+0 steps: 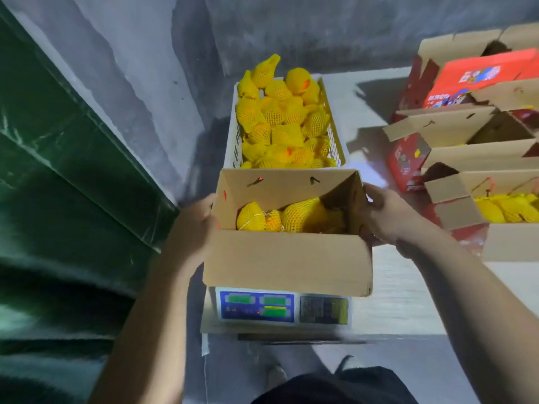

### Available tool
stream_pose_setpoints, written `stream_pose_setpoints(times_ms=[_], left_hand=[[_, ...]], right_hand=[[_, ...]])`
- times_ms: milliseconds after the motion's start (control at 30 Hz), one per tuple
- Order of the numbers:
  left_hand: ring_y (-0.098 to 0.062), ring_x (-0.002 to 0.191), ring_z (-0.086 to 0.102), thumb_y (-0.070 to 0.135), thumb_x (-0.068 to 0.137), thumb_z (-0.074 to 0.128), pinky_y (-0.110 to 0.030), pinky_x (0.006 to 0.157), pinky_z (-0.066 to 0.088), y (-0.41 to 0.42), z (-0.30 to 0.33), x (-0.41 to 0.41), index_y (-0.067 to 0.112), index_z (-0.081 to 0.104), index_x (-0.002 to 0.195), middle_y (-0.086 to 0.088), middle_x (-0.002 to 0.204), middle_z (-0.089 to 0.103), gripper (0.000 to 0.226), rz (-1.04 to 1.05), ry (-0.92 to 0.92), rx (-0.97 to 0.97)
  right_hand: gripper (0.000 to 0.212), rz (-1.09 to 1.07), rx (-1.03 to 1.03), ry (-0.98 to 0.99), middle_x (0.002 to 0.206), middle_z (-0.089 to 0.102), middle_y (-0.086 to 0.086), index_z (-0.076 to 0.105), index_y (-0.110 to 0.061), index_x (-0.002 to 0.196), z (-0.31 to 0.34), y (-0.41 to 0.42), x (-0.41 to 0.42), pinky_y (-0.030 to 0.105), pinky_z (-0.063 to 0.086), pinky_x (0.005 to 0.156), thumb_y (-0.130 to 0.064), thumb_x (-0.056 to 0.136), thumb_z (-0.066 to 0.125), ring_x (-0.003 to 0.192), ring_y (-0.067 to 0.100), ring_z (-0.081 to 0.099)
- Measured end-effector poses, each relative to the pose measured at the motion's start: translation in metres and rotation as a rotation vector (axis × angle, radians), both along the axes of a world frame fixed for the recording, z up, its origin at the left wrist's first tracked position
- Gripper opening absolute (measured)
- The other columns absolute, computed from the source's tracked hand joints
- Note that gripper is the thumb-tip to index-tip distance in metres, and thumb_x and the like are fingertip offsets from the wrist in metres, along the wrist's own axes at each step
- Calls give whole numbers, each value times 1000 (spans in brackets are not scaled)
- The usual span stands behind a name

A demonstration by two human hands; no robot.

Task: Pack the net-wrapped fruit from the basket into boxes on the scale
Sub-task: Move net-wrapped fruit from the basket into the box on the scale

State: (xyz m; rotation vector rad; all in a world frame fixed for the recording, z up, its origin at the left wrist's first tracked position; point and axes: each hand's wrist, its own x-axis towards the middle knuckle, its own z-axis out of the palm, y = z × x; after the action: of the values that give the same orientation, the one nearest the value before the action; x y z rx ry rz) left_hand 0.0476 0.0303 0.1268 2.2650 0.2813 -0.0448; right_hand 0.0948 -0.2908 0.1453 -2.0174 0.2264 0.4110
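An open cardboard box (287,260) sits over the scale (284,310), its flaps up. Inside lie several fruits in yellow net sleeves (291,218). My left hand (194,225) grips the box's left side and my right hand (385,212) grips its right side. Whether the box rests on the scale or is lifted off it, I cannot tell. Behind the box stands a white plastic basket (233,141) heaped with net-wrapped fruit (280,118).
To the right, several red and brown boxes (466,123) stand open on a low platform, one (507,209) holding wrapped fruit. A green tarp-covered wall (58,170) runs along the left. My shoes (275,374) are on the grey floor below the scale.
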Motion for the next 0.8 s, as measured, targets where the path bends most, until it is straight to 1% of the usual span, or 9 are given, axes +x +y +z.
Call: stream_pose_setpoints(times_ms=[67, 133, 233, 300, 400, 500, 600, 667, 800], left_hand=[[-19, 103, 72, 37, 98, 58, -46, 88, 58, 4, -8, -5, 35, 62, 127, 6, 114, 74, 30, -62, 7, -85], [-15, 137, 54, 55, 83, 81, -51, 109, 48, 6, -16, -13, 48, 32, 157, 15, 155, 50, 89, -130, 58, -160], [1, 133, 39, 55, 72, 90, -37, 108, 40, 0, -29, -22, 68, 12, 153, 33, 150, 35, 113, -144, -8, -29], [-3, 133, 42, 57, 73, 88, -36, 105, 40, -3, -37, -21, 57, 16, 156, 24, 156, 40, 110, -73, -105, 73], [-22, 136, 55, 61, 73, 87, -46, 103, 50, -6, -41, -22, 44, 35, 156, 13, 156, 51, 100, -8, -195, 184], [-26, 127, 63, 64, 74, 85, -48, 100, 53, 0, -41, -27, 39, 46, 153, 7, 151, 58, 92, -16, -215, 231], [-22, 135, 57, 64, 77, 82, -49, 107, 49, 13, -41, -33, 40, 39, 158, 8, 156, 53, 95, -20, -146, 212], [-21, 138, 54, 61, 80, 82, -50, 108, 49, 20, -38, -35, 38, 37, 160, 7, 158, 51, 95, -39, -117, 174], [-21, 145, 47, 57, 89, 75, -51, 111, 46, 27, -29, -40, 36, 33, 162, 4, 161, 46, 87, -129, -33, 135]], right_hand=[[21, -26, -27, -75, 114, 73, 18, 60, -30, 126, -7, 4, -7, 58, 63, 80, -26, 106, 54, 95, 36, 73], [35, 39, 67, -166, 126, 68, 2, 51, -35, 132, -13, 4, -20, 49, 59, 95, -32, 101, 67, 111, 21, 69], [86, 314, 255, -187, 142, 57, 1, 34, -33, 148, -17, 7, -40, 36, 57, 100, -17, 81, 85, 128, 12, 61], [104, 338, 14, -197, 145, 55, 4, 31, -31, 154, -22, 10, -42, 38, 59, 96, -18, 71, 92, 128, 16, 62], [93, 219, -452, -228, 139, 61, 6, 47, -24, 150, -25, 21, -43, 47, 53, 101, -41, 71, 93, 124, 26, 61], [70, 116, -402, -218, 128, 69, 4, 60, -24, 135, -27, 30, -43, 49, 54, 97, -36, 74, 92, 114, 26, 67], [45, 125, -382, -217, 101, 76, -1, 69, -54, 99, -19, 43, -51, 46, 60, 83, -25, 73, 91, 87, 17, 72], [61, 134, -405, -219, 86, 74, -2, 58, -75, 80, -12, 48, -59, 42, 60, 75, -23, 74, 90, 75, 16, 70], [43, 55, -223, -132, 119, 70, 14, 64, -32, 117, -13, 49, -74, 55, 54, 99, -15, 82, 83, 115, 36, 66]])
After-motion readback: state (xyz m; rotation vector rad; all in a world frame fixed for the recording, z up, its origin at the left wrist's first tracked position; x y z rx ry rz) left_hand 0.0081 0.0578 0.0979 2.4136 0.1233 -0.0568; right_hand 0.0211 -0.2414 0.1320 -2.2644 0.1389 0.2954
